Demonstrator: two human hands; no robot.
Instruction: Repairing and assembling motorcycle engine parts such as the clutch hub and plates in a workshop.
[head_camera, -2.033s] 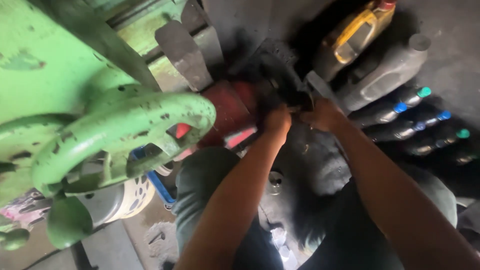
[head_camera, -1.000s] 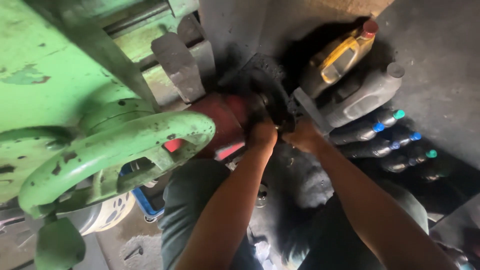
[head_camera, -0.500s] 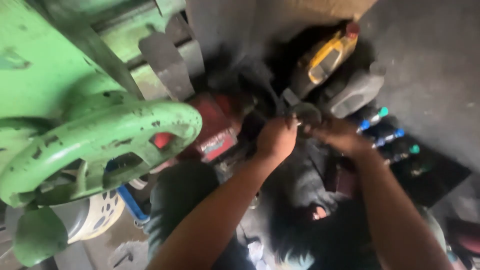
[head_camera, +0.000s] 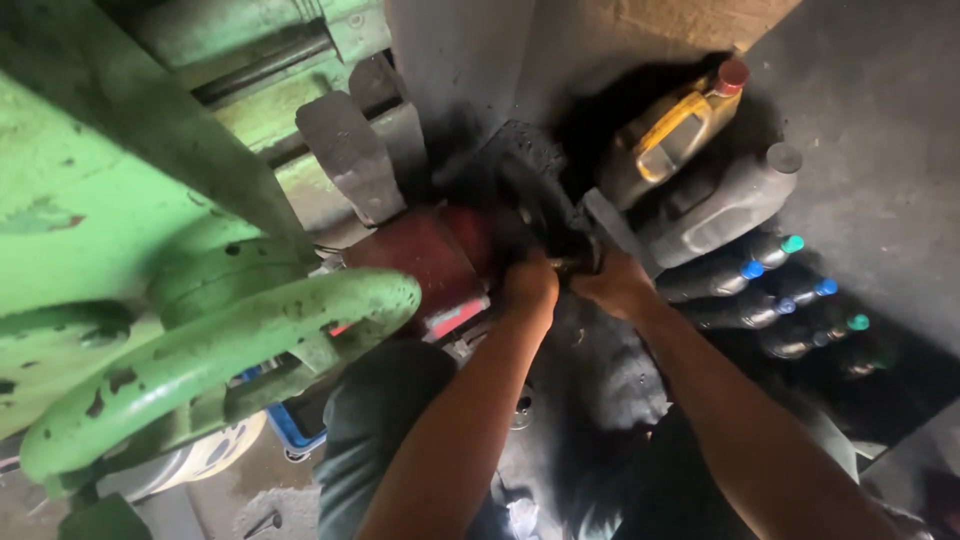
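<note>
Small dark metal part (head_camera: 572, 262) sits dead centre, just right of the red box-shaped tool body (head_camera: 430, 262), both on a grimy dark surface. Your right hand (head_camera: 618, 285) is at the part's 4 o'clock, fingers closed around its end. Your left hand (head_camera: 530, 283) is at its 8 o'clock, clenched against the red body's edge; exactly what it grips, cannot tell. Big green handwheel (head_camera: 215, 360) at 8 o'clock from the hands, on the green machine (head_camera: 90, 190). At 1 o'clock, yellow-labelled jug (head_camera: 672, 135) with red cap, grey jug (head_camera: 725, 205) beside it. At 3 o'clock, row of dark bottles (head_camera: 760, 290) with blue and green caps.
</note>
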